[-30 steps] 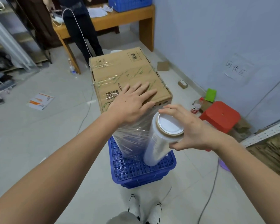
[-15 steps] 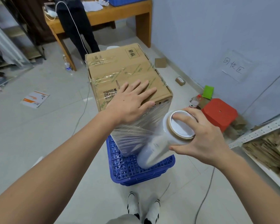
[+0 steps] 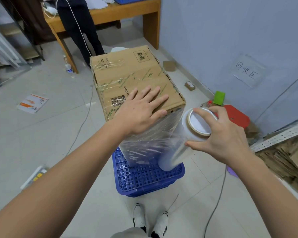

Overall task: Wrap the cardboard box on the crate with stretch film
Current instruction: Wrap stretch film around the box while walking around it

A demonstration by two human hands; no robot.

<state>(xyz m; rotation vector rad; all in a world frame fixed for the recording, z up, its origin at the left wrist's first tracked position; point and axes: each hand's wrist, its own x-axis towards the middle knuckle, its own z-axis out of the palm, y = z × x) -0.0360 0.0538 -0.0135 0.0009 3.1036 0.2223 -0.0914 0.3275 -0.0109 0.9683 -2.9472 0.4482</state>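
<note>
A taped cardboard box [image 3: 131,73] stands on an upturned blue plastic crate [image 3: 144,179]. Clear stretch film covers the box's near side. My left hand [image 3: 141,109] lies flat on the box's top near its front edge, fingers spread. My right hand [image 3: 218,134] grips the top end of the stretch film roll [image 3: 181,143], fingers over its cardboard core. The roll hangs tilted by the box's near right corner, film stretched from it to the box.
A red stool [image 3: 236,115] and a green item [image 3: 219,97] sit by the right wall. A wooden table [image 3: 120,12] with a person standing at it is behind the box. Cables, a paper [image 3: 33,103] and small boxes lie on the floor. Flattened cardboard is stacked at right.
My right hand has carried the roll rightward and tilted it, drawing film across the box's near side toward the right corner. My left hand has stayed flat on the box.
</note>
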